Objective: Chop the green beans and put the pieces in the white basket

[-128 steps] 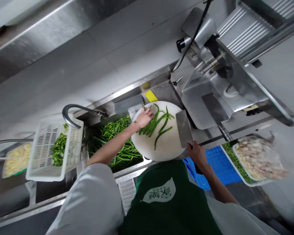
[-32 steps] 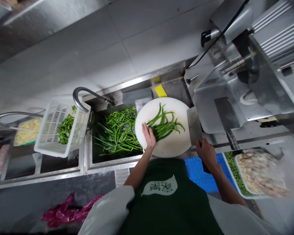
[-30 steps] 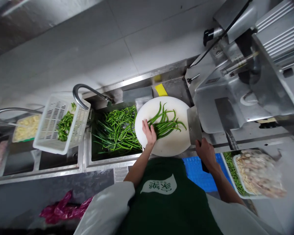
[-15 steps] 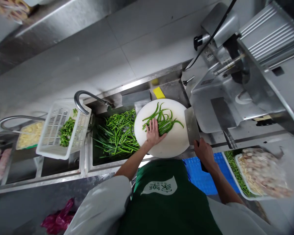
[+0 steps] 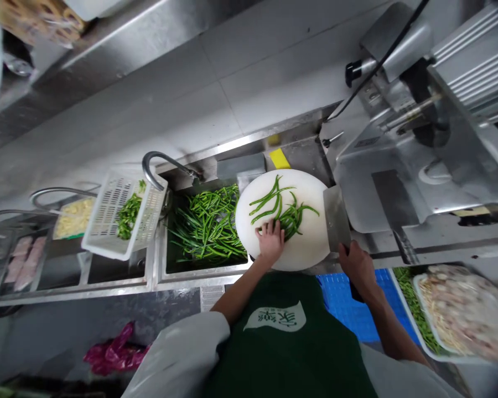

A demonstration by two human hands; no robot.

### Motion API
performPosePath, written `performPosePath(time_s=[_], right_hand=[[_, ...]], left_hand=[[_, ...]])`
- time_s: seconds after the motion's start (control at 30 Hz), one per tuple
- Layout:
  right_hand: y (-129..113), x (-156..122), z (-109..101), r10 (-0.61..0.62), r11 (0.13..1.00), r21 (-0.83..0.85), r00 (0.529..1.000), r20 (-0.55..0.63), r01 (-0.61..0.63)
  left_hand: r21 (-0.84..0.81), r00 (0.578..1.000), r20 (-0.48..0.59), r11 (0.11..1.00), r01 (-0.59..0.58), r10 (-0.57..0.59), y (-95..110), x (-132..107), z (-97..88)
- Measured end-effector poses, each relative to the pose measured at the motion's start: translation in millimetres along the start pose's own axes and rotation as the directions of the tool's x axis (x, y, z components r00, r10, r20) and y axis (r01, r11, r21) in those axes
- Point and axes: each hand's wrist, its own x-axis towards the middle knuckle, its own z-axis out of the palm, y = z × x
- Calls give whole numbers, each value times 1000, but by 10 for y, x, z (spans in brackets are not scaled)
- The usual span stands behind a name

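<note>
A round white cutting board [image 5: 311, 249] lies on the steel counter with a bunch of long green beans [image 5: 284, 207] across it. My left hand [image 5: 270, 243] presses down on the near ends of the beans, fingers curled over them. My right hand [image 5: 359, 266] grips the handle of a cleaver [image 5: 336, 218], whose broad blade rests at the board's right edge, clear of the beans.
A sink full of green beans [image 5: 205, 226] sits left of the board under a curved tap [image 5: 157, 166]. A white slotted basket [image 5: 108, 221] holds cut green pieces. A steel slicing machine [image 5: 415, 138] stands right. A blue crate [image 5: 348, 304] and a food tray [image 5: 460, 309] sit lower right.
My left hand has slid toward me along the beans and drawn them together on the board. The cleaver in my right hand has stayed at the board's right edge.
</note>
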Motion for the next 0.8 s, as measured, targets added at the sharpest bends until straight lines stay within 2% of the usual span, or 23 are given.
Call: performPosePath(time_s=[0.13,0.23,0.37,0.47,0.53,0.6,0.67,0.7,0.8], right_hand=[[118,46,100,-6,1000,-13,1000,7,6],[148,105,154,11,1000,-26,999,30,-10],[63,50,81,21,999,-38,1000,18,-20],[-20,-10,-1,4,999,-33,1000,8,-4],[-44,-22,-22,5,1000,-29,1000,1,-5],[-38,-21,-16,6,1000,-23,1000,-12,-6],[-15,-15,7,1,1000,-11,1000,-18,-1],[-3,-10,19,0,1000,-3,1000,-19,0],[17,-2,49,9,1000,21,1000,-16,-8]], left_hand=[[-146,998,32,988,-42,47,-157,203,-43],[-164,999,3,986,-33,34,-222,309,-23],[-170,998,-7,984,-56,55,-196,279,-70],[-190,998,-26,979,-68,65,-293,342,-193],[-178,998,-70,984,-17,5,-410,526,-261],[-136,988,-98,985,102,-115,-484,757,-274],[-89,977,-75,978,191,-198,-460,915,-216],[-71,978,-52,978,198,-202,-408,934,-161],[-23,994,-31,994,107,-108,-149,710,56]])
